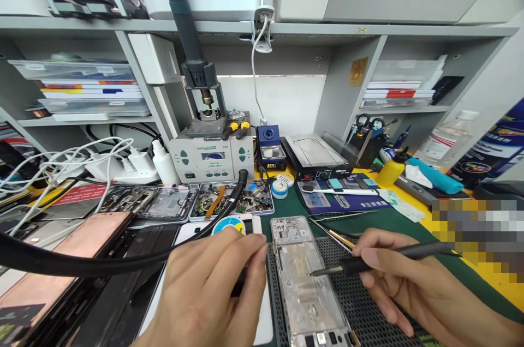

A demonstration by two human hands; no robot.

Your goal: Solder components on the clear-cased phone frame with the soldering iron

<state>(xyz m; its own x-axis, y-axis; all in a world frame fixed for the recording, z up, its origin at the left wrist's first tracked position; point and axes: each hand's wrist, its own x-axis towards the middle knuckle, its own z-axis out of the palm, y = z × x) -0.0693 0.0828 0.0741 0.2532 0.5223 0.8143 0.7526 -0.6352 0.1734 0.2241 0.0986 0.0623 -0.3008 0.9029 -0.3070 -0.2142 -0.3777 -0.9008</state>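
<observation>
Fingers [370, 257] of my right hand [401, 281] pinch a black iron [393, 258], its tip touching the phone frame [305, 292], which lies on the mesh mat [364, 298] near centre. My left hand [213, 292] curls round a dark handle [239, 284] just left of the frame. A black hose [102, 265] sweeps across the left towards the far station [207, 156].

A phone repair workshop: hot-air rework station [207, 157] (digital readout), opened phones [305, 281], parts trays [231, 201].

Two bare hands: the left hand [208, 292] and the right hand [393, 276] show short, plain nails (trimmed close), with bare wrists running to the lower frame edge.
</observation>
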